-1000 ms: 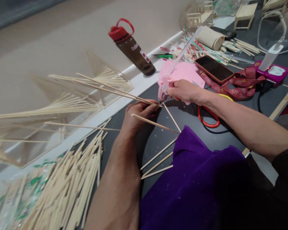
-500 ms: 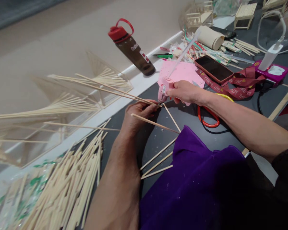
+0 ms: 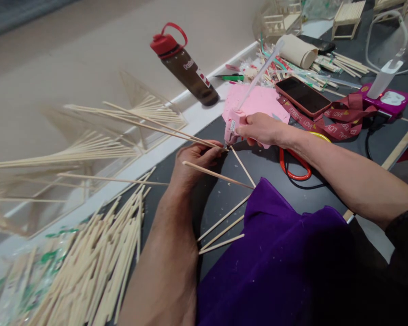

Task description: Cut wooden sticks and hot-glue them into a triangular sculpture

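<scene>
My right hand [image 3: 258, 129] is closed around a small pink hot glue gun [image 3: 231, 127], its nozzle pointing down and a long clear glue stick [image 3: 258, 79] rising from its back. Pinched in the fingers of my left hand [image 3: 197, 158] are thin wooden sticks [image 3: 163, 129] that slant up to the left. The nozzle is at the stick ends by my left fingertips; whether it touches them I cannot tell. Other sticks [image 3: 243, 167] run from near there toward the purple cloth [image 3: 285, 253] over my front, which hides their ends.
A heap of loose sticks [image 3: 98, 253] lies at the left. Stick frames [image 3: 156, 108] stand along the wall. A red-capped bottle [image 3: 187, 68], pink sheet [image 3: 268, 97], phone [image 3: 302, 97], orange-handled tool [image 3: 294, 172] and purple power box [image 3: 391, 99] are beyond.
The view has shifted very slightly. Both hands keep nearly the same pose, with the glue gun still at the stick ends.
</scene>
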`<state>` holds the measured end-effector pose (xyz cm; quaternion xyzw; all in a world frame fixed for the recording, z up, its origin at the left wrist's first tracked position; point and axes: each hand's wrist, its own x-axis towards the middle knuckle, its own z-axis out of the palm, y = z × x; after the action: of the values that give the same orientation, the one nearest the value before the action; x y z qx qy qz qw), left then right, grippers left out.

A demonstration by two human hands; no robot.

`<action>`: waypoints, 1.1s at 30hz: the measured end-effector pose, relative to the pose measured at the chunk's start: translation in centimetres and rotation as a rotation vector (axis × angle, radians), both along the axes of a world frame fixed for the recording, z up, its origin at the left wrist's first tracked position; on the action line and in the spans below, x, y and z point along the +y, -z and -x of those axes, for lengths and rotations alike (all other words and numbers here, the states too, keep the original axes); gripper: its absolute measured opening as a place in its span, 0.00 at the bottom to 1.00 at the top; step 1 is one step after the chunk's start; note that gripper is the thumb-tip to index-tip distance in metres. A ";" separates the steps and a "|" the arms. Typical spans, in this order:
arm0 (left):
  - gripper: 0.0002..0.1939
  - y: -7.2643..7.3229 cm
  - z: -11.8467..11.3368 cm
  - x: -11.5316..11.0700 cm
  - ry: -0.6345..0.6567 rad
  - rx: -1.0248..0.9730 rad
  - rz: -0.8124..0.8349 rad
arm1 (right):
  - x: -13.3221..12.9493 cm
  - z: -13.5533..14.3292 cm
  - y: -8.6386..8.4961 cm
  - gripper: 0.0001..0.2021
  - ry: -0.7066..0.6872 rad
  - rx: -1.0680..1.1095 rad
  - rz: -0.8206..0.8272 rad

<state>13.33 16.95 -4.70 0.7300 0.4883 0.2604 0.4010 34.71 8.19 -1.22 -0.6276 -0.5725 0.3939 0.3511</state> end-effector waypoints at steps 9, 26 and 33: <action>0.20 0.0 -0.1 0.0 0.003 0.034 -0.012 | -0.5 0.4 -1.0 0.12 0.018 -0.157 -0.009; 0.23 0.2 0.1 0.2 -0.008 0.036 -0.012 | 0.0 0.1 0.1 0.10 0.006 0.011 0.000; 0.16 0.2 0.0 0.1 0.011 0.013 -0.020 | -0.5 0.4 -1.0 0.14 0.003 -0.172 -0.005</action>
<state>13.28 17.07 -4.91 0.7384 0.4842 0.2581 0.3921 34.32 7.65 -0.17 -0.6591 -0.6007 0.3363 0.3027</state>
